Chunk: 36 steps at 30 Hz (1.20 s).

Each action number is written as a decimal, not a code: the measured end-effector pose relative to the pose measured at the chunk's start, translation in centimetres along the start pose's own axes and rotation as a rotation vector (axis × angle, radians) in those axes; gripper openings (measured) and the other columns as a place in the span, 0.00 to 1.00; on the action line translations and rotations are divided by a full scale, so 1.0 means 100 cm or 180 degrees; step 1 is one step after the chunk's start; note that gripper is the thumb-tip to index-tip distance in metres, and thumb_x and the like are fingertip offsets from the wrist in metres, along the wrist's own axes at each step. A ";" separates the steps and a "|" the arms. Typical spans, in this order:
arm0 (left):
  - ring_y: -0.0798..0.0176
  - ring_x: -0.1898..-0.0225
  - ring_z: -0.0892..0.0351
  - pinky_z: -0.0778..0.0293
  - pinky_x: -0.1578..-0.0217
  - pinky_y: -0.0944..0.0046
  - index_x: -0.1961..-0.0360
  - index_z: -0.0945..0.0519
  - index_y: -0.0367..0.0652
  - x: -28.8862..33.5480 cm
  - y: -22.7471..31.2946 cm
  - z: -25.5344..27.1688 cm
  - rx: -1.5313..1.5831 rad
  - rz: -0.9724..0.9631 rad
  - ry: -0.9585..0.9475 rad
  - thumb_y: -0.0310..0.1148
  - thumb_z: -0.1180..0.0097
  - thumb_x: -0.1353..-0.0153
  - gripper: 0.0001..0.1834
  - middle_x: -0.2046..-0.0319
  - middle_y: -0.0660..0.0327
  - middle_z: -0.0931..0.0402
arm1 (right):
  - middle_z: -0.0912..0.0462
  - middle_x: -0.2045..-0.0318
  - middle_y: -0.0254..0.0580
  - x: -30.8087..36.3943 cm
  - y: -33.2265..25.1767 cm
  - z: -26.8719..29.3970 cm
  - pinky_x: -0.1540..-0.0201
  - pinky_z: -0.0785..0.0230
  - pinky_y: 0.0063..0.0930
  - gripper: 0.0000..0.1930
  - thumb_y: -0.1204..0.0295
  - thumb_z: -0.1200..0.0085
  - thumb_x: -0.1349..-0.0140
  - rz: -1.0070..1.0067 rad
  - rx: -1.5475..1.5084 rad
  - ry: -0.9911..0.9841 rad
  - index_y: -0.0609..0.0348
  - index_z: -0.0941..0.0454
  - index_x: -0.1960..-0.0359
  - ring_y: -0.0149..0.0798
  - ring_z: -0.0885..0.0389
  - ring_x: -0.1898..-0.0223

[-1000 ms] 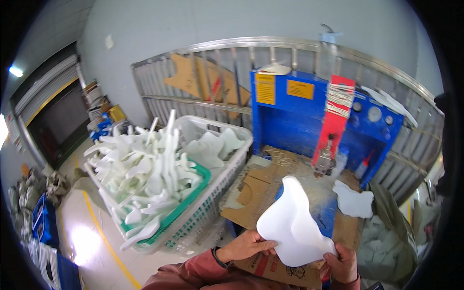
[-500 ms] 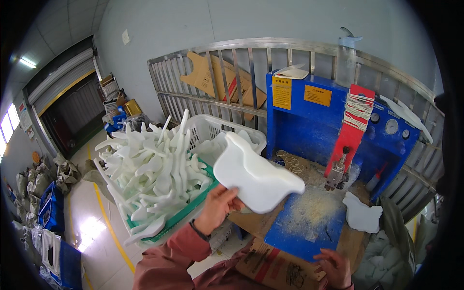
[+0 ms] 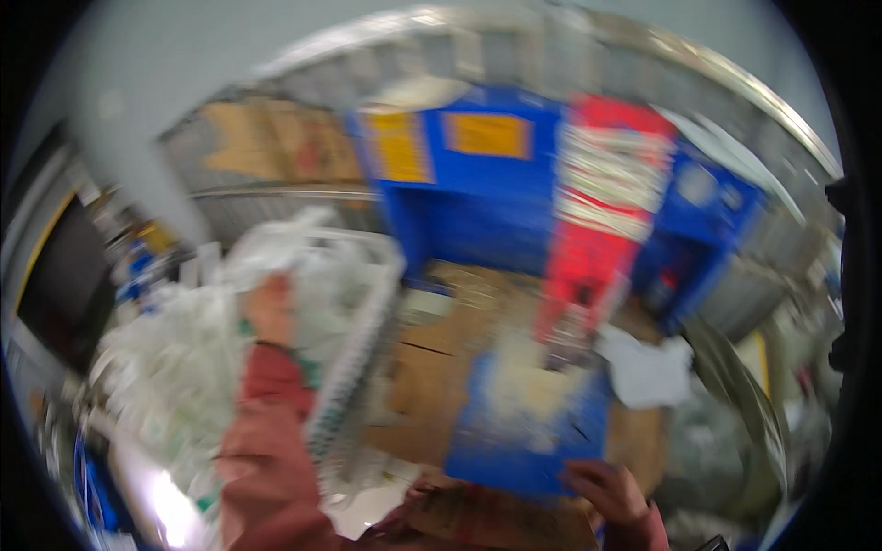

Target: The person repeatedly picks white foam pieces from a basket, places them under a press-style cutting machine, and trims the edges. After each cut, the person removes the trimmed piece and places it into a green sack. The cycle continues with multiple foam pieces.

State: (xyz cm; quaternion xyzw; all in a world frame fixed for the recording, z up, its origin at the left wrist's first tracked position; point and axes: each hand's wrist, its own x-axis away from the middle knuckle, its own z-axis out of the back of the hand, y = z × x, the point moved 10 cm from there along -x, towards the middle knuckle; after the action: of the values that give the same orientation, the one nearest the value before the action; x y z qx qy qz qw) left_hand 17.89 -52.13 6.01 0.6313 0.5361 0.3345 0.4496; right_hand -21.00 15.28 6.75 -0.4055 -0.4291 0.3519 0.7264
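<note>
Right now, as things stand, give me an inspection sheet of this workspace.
Surface: blue board, pale dust on it.
Things: white pieces heaped at left; another white piece right of the board.
Clutter: cardboard left of the board.
Hands: left hand at the white basket, grip too blurred to tell; right hand near the board's lower edge, loosely open.
Cables: nothing seen.
Surroundings: blue machine, metal railing behind.

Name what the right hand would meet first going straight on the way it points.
The right hand would probably meet the blue board first, just ahead in the picture, though blur leaves its height over the board unclear.
</note>
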 end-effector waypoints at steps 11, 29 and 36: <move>0.48 0.28 0.31 0.35 0.26 0.54 0.26 0.35 0.33 -0.056 -0.050 0.030 0.0637 0.0444 -0.0041 0.40 0.52 0.20 0.29 0.26 0.48 0.35 | 0.15 0.45 0.51 0.008 0.005 0.088 0.42 0.22 0.43 0.23 0.66 0.38 0.32 0.0506 0.1538 0.1764 0.59 0.23 0.36 0.52 0.15 0.46; 0.50 0.38 0.21 0.25 0.38 0.54 0.33 0.25 0.37 0.490 -0.134 -0.264 -0.2622 0.1350 -0.5320 0.36 0.35 0.31 0.28 0.39 0.50 0.21 | 0.15 0.52 0.52 0.121 0.172 0.009 0.46 0.23 0.43 0.14 0.67 0.45 0.29 -0.0344 -0.0011 0.2493 0.57 0.18 0.47 0.51 0.15 0.49; 0.43 0.31 0.29 0.31 0.32 0.51 0.30 0.27 0.40 0.563 -0.171 -0.242 -0.3044 0.0164 -0.6160 0.42 0.33 0.32 0.34 0.33 0.45 0.28 | 0.21 0.42 0.52 0.119 0.192 -0.019 0.37 0.29 0.42 0.18 0.62 0.42 0.32 0.0206 -0.0175 0.2420 0.62 0.17 0.49 0.50 0.24 0.37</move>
State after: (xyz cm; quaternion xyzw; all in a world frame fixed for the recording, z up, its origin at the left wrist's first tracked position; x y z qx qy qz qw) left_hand 0.94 8.28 -4.22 0.3977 -0.2464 -0.1222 0.8753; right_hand -17.88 33.07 -6.86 -0.5397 -0.1252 0.1875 0.8111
